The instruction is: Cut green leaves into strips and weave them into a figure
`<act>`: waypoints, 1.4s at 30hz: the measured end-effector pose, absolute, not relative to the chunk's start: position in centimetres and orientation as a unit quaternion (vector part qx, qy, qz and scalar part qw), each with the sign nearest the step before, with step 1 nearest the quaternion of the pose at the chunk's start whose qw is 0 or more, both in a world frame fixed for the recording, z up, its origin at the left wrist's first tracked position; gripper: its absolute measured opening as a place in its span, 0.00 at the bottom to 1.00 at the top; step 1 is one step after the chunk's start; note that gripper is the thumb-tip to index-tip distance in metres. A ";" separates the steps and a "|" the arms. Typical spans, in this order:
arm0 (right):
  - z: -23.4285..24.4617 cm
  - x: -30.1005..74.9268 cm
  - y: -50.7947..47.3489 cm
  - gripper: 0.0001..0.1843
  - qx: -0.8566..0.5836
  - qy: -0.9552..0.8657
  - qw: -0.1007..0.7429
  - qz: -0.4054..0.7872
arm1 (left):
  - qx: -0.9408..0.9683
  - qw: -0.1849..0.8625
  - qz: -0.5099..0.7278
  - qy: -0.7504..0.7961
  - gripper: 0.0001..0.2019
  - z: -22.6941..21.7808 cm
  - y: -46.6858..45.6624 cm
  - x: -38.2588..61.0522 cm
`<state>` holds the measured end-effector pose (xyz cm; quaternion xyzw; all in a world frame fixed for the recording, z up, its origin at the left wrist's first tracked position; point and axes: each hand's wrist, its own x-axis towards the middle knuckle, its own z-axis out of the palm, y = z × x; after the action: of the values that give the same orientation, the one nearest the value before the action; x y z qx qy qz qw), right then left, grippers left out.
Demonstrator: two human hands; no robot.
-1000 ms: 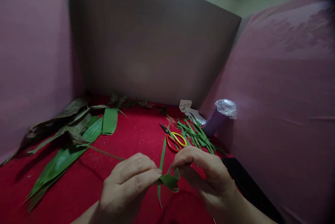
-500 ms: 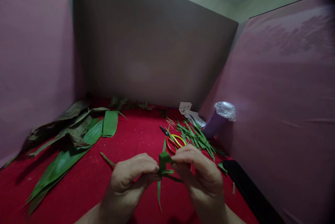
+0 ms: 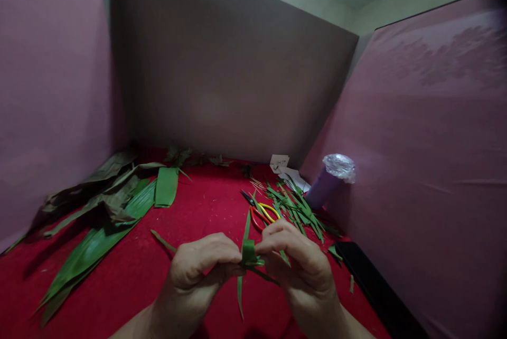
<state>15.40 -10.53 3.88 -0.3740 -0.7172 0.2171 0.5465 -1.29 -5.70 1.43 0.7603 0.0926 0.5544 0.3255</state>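
Note:
Between my hands is a folded green leaf strip [image 3: 248, 252], bent into a small loop, with narrow ends sticking out below and to the sides. My left hand [image 3: 200, 265] pinches its left side between thumb and fingers. On the other side, my right hand [image 3: 299, 257] is closed with its fingertips against the folded part; the tips are partly hidden. Just beyond the right hand lie scissors [image 3: 260, 214] with one red and one yellow handle, blades pointing away to the left.
Large green leaves [image 3: 105, 238] and dried brown leaves [image 3: 113, 191] lie at left, near a cut leaf piece [image 3: 166, 187]. Cut green strips [image 3: 297, 207] are piled at right, beside a purple cylinder [image 3: 325, 188] topped with clear wrap. A long black object [image 3: 372, 286] borders the red cloth [image 3: 130, 286].
The raised fold of the leaf strip has come down into a lower, tighter loop. My right fingertips have moved slightly left and down with it; my left hand has stayed nearly still.

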 end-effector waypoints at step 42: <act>5.7 17.7 -11.4 0.08 -0.442 -0.583 0.497 0.467 | 0.682 0.509 0.498 0.164 0.06 1.4 -5.7 -1.5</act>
<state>17.66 -11.36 5.69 -0.4421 -0.5825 0.4669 0.4972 -1.47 -5.66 1.36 0.6821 0.1642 0.4983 0.5094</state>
